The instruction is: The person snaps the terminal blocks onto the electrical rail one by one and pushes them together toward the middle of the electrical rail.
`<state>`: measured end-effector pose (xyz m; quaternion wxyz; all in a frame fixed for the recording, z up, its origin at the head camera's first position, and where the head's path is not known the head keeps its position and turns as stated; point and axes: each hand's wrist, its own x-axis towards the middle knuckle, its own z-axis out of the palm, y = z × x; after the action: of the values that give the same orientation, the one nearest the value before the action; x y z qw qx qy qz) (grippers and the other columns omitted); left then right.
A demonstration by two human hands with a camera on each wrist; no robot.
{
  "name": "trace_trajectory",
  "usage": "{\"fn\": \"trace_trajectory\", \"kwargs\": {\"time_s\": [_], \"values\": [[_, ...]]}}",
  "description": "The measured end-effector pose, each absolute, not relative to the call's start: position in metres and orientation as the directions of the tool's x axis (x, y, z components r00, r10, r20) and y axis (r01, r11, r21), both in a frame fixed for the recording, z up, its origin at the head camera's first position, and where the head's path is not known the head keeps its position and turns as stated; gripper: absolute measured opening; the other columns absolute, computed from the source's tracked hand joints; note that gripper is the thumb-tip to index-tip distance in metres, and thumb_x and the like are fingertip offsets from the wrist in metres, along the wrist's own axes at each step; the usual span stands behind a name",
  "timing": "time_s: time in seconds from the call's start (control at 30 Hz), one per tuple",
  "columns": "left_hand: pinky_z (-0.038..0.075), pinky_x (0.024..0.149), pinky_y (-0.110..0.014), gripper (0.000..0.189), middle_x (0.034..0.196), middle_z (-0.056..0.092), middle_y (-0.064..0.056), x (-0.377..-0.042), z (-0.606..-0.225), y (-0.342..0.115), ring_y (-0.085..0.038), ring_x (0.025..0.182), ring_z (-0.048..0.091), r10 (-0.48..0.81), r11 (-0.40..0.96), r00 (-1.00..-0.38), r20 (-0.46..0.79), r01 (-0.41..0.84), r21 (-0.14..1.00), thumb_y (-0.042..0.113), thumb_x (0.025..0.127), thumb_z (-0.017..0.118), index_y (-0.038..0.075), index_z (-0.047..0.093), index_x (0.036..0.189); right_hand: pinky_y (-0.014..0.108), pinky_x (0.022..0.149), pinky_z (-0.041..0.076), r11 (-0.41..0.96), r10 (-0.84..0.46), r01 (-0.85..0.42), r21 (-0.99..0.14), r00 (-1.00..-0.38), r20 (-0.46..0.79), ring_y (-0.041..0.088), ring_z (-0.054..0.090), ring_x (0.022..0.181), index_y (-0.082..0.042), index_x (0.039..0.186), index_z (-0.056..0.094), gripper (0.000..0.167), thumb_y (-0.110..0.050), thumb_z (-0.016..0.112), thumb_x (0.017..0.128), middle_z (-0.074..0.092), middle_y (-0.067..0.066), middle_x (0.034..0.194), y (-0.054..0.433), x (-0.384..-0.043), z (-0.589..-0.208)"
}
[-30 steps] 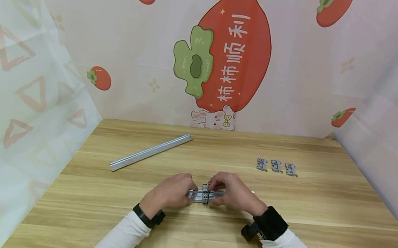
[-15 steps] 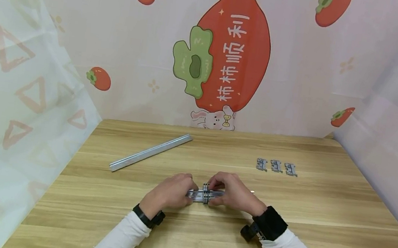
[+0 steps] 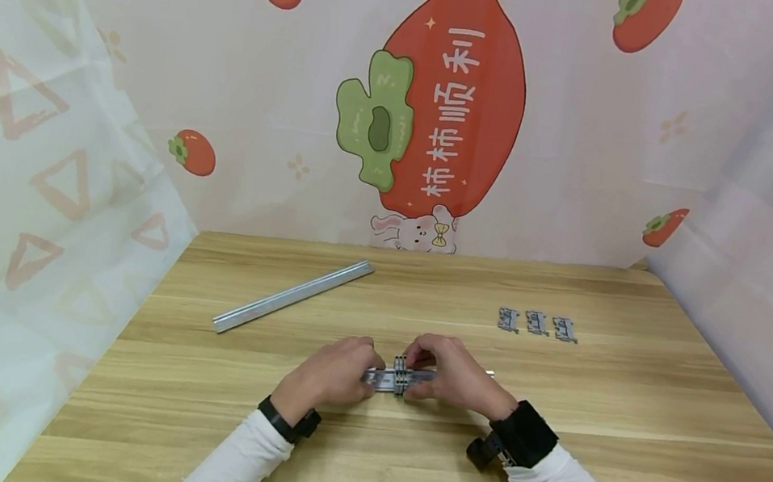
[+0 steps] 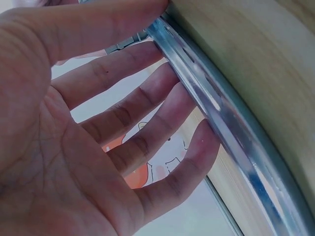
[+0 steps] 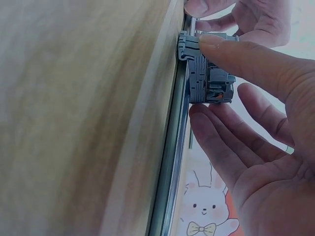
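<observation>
A slotted metal DIN rail lies crosswise in front of the person, partly covered by both hands. The left hand holds its left part, thumb on the near edge and fingertips along the far edge of the rail in the left wrist view. Several grey terminal blocks sit side by side across the rail, between the hands. With thumb and fingertips the right hand pinches the right-hand face of these blocks, at their two ends. The rail's right part runs beneath the right hand.
A second, longer DIN rail lies slanted at the back left of the wooden table. Three loose grey terminal blocks are in a row at the back right. A printed cloth hangs behind the table.
The terminal blocks on the rail sit closer together than a second ago, when a narrow gap showed between them. Both hands have stayed almost in place.
</observation>
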<state>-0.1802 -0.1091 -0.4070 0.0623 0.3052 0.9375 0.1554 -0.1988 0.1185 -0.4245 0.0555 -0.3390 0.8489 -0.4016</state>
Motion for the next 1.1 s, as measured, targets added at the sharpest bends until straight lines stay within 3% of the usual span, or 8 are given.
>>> {"fn": "trace_trajectory", "kwargs": {"time_s": [0.43, 0.63, 0.8, 1.1], "values": [[0.043, 0.064, -0.027, 0.020, 0.089, 0.056, 0.000, -0.179, -0.407, -0.110, -0.013, 0.075, 0.049, 0.579, 0.778, -0.815, -0.029, 0.541, 0.318, 0.016, 0.085, 0.082, 0.007, 0.076, 0.101, 0.038, 0.089, 0.055, 0.471, -0.610, -0.489, -0.734, -0.782, 0.129, 0.022, 0.068, 0.100, -0.005, 0.103, 0.062, 0.045, -0.007, 0.093, 0.071, 0.067, 0.006, 0.104, 0.122, -0.198, -0.420], [0.046, 0.070, -0.030, 0.041, 0.097, 0.062, -0.003, -0.179, -0.408, -0.107, -0.014, 0.082, 0.054, 0.569, 0.768, -0.822, 0.008, 0.535, 0.353, 0.027, 0.082, 0.086, 0.004, 0.075, 0.115, 0.037, 0.083, 0.052, 0.574, -0.590, -0.528, -0.626, -0.797, 0.130, 0.020, 0.062, 0.094, -0.005, 0.112, 0.066, 0.054, -0.017, 0.096, 0.068, 0.066, 0.003, 0.102, 0.122, -0.198, -0.421], [0.048, 0.074, -0.033, 0.048, 0.104, 0.066, -0.006, -0.179, -0.409, -0.103, -0.016, 0.087, 0.057, 0.537, 0.771, -0.842, 0.040, 0.510, 0.381, 0.030, 0.082, 0.086, 0.003, 0.073, 0.119, 0.033, 0.080, 0.044, 0.615, -0.603, -0.572, -0.543, -0.785, 0.144, 0.017, 0.056, 0.088, -0.006, 0.107, 0.074, 0.048, -0.023, 0.096, 0.068, 0.066, 0.000, 0.096, 0.122, -0.200, -0.424], [0.045, 0.070, -0.032, 0.044, 0.100, 0.065, -0.003, -0.179, -0.413, -0.098, -0.016, 0.084, 0.055, 0.510, 0.779, -0.858, 0.060, 0.491, 0.390, 0.030, 0.081, 0.087, 0.006, 0.075, 0.117, 0.034, 0.081, 0.046, 0.625, -0.601, -0.574, -0.529, -0.786, 0.144, 0.018, 0.058, 0.090, -0.008, 0.104, 0.077, 0.038, -0.020, 0.094, 0.072, 0.068, 0.001, 0.097, 0.120, -0.199, -0.427]]}}
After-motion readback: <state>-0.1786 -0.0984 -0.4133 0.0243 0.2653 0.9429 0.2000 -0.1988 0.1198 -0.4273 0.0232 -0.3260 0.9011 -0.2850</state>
